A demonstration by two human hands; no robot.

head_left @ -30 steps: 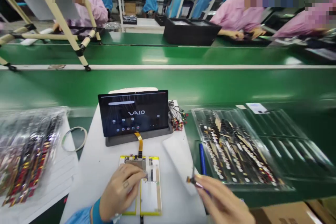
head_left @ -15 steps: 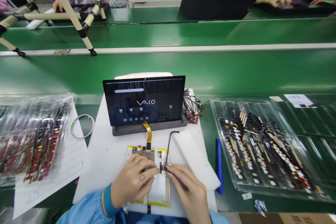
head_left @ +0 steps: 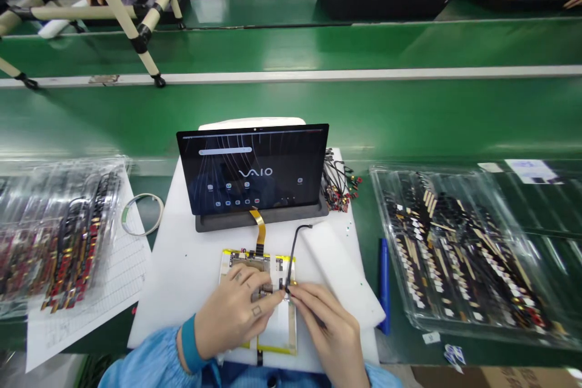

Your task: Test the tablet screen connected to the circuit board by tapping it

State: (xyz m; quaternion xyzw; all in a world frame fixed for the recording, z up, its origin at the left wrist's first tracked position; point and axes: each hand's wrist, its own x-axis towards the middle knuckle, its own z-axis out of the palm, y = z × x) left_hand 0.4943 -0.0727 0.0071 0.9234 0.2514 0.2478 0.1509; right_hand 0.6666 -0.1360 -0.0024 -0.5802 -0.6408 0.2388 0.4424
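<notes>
A flat tablet battery (head_left: 282, 330) with yellow edges and a narrow circuit board (head_left: 249, 262) along its top lies before me. A thin black cable (head_left: 293, 254) rises from the board's right part, its lower end pinched in the fingertips of my right hand (head_left: 330, 324). My left hand (head_left: 239, 309) rests over the battery and board, fingers curled and closed, the fingertips meeting the cable's lower end; what they grip is hidden. An orange flex ribbon (head_left: 260, 231) joins the board to a lit tablet screen (head_left: 254, 163) standing upright in a dark stand (head_left: 227, 222).
White foam (head_left: 341, 273) lies at the right of the white work mat (head_left: 168, 291). A blue pen-like stick (head_left: 384, 285) sits beside a clear tray (head_left: 409, 321) of black parts. Leftward are another parts tray (head_left: 113, 176), a ring (head_left: 157, 209) and printed paper (head_left: 111, 291). Co-workers' hands show across the bench.
My left fingertips have shifted right, up to the cable's lower end. My right hand keeps its pinch there. The whole view has tilted slightly downward.
</notes>
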